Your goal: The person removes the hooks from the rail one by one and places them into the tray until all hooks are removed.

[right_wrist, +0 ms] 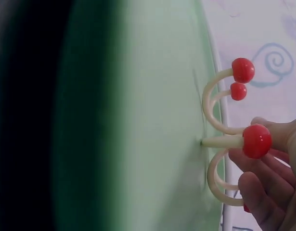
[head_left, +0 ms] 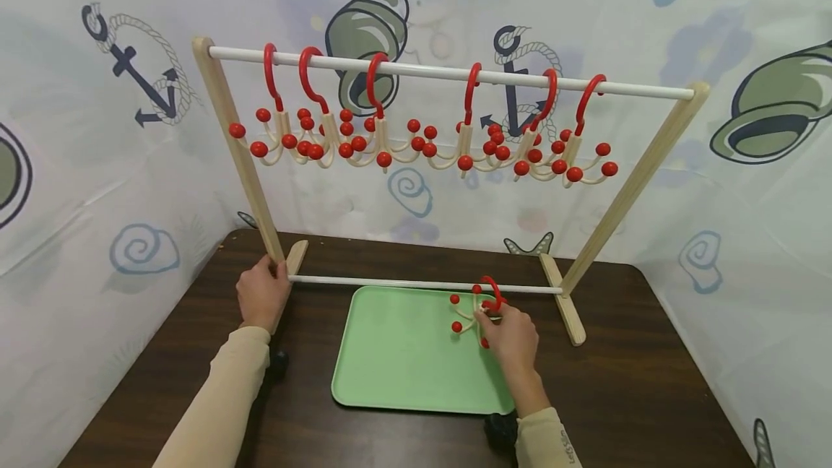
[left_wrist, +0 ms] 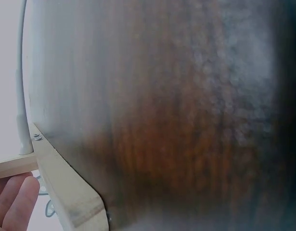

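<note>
Head view: right hand (head_left: 513,338) pinches a hanger (head_left: 482,308) at the tray (head_left: 403,352), left hand (head_left: 261,293) grips the post (head_left: 253,193); seemingly mid-transfer, next wanting lift or release.

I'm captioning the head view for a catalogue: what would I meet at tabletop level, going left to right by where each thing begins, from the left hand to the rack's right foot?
Left hand → green tray → held red-hooked hanger → right hand → rack's right foot.

Red and cream hangers (right_wrist: 256,141), green tray (head_left: 416,352), dark brown table (head_left: 305,396), white backdrop (head_left: 468,215) with green shells (head_left: 367,24) and navy anchors (head_left: 139,81)
</note>
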{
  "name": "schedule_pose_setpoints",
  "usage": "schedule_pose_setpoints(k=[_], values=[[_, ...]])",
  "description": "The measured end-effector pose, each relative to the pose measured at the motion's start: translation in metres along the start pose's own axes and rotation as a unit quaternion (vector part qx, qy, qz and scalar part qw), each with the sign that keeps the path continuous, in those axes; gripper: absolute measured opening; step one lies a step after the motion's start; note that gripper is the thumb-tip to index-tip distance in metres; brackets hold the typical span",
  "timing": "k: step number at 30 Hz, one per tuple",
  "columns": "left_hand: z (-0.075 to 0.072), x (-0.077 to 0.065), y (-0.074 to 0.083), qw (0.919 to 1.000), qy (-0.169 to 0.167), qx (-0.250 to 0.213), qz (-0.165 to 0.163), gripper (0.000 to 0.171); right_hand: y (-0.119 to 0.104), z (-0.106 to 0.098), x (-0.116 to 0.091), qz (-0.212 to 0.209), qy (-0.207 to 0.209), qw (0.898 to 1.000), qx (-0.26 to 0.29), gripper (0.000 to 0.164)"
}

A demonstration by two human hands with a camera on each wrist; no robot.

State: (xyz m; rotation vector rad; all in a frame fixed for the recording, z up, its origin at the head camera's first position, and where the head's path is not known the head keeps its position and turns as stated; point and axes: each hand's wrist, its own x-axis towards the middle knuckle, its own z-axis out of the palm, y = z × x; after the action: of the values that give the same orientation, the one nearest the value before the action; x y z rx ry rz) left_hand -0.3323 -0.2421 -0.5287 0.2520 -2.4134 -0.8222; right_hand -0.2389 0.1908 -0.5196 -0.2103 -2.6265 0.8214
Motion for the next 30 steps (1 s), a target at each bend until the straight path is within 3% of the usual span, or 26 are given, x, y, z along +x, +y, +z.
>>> schedule_pose_setpoints(k=[8,12,18,22,25,30], values=[[0.001,0.000,-0.001,0.9999,-0.010,0.005,-0.009,0.026,-0.005,0.001,0.003,0.014,-0.008,0.999,0.033,0.022],[0.002,0.000,-0.001,0.9998,-0.015,0.005,-0.010,0.027,-0.006,-0.006,0.001,0.024,-0.018,0.998,0.062,0.028],[0.002,0.001,0.000,1.0000,-0.006,0.004,-0.003,0.026,-0.008,-0.039,0.000,0.023,-0.078,0.993,0.087,0.050],[0.002,0.001,0.000,1.0000,-0.006,0.007,-0.002,0.026,-0.014,-0.073,0.003,0.011,-0.102,0.991,0.081,0.053],[0.002,0.000,0.000,0.9999,-0.007,0.009,-0.002,0.026,-0.022,-0.104,0.007,-0.024,-0.080,0.994,0.075,0.044],[0.002,0.000,0.001,0.9999,-0.007,0.011,-0.001,0.026,-0.045,-0.160,0.019,-0.102,0.046,0.992,0.066,0.027]])
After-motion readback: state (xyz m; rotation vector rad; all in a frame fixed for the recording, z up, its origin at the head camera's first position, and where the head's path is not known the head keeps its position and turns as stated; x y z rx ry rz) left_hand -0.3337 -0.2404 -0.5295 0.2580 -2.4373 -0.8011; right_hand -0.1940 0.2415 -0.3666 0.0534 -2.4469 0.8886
